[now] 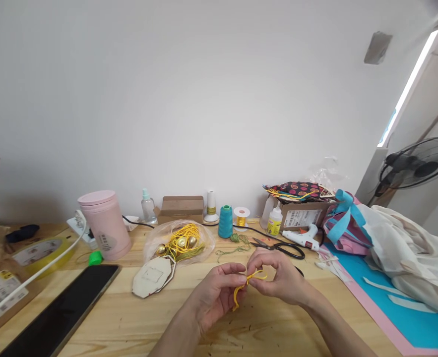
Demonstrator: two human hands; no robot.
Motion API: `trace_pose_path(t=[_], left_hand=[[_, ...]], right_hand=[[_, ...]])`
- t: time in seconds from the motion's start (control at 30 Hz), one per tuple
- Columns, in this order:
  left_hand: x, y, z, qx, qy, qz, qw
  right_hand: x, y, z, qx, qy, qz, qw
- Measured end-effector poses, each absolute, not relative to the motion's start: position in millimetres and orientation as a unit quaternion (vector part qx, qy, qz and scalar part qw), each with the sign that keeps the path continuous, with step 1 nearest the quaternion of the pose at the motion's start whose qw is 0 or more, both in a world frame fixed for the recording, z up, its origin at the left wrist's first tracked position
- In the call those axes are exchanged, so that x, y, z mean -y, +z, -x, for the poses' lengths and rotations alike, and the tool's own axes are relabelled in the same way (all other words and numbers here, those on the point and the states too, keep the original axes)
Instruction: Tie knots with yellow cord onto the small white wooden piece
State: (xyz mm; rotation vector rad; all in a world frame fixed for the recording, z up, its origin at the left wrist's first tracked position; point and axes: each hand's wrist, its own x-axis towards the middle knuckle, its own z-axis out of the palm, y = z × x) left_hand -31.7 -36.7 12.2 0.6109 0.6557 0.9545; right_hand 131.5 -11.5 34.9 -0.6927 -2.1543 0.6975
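Note:
Between my two hands, above the wooden table, is a yellow cord (pixel 235 297) with a small knot or loop near my fingertips. My left hand (pixel 219 292) pinches it between thumb and index finger, and one end hangs down in front of the palm. From the other side my right hand (pixel 274 277) pinches the cord, with a thin loop standing out above its thumb. Black-handled scissors (pixel 283 248) lie just behind my right hand. Beyond the hands is a small tangle of green thread (pixel 235 238).
Left of my hands are octagonal cards (pixel 150 277), a plastic bag (pixel 155 233) with yellow cords and gold bells, a phone (pixel 62 312) and a pink tumbler (pixel 105 225). Behind stand a teal thread spool (pixel 225 222) and a glue bottle (pixel 275 220). A glue gun (pixel 303 238) lies right.

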Motion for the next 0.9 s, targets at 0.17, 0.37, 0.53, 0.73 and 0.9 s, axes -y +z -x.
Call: trace_pose_path(t=[0.17, 0.37, 0.53, 0.73, 0.9], left_hand=[[36, 12, 32, -0.3, 0.445, -0.326, 0.778], [37, 18, 31, -0.286, 0.455, -0.354, 0.765], [38, 19, 30, -0.303, 0.467, -0.342, 0.757], [37, 18, 26, -0.327, 0.489, -0.323, 0.741], [40, 26, 20, -0.38, 0.528, -0.332, 0.683]], right_hand=[[12, 35, -132, 0.845, 0.251, 0.28, 0.38], [12, 37, -133, 0.825, 0.276, 0.291, 0.399], [10, 33, -129, 0.813, 0.292, 0.29, 0.411], [12, 35, -127, 0.811, 0.299, 0.294, 0.407], [11, 36, -126, 0.803, 0.297, 0.31, 0.413]])
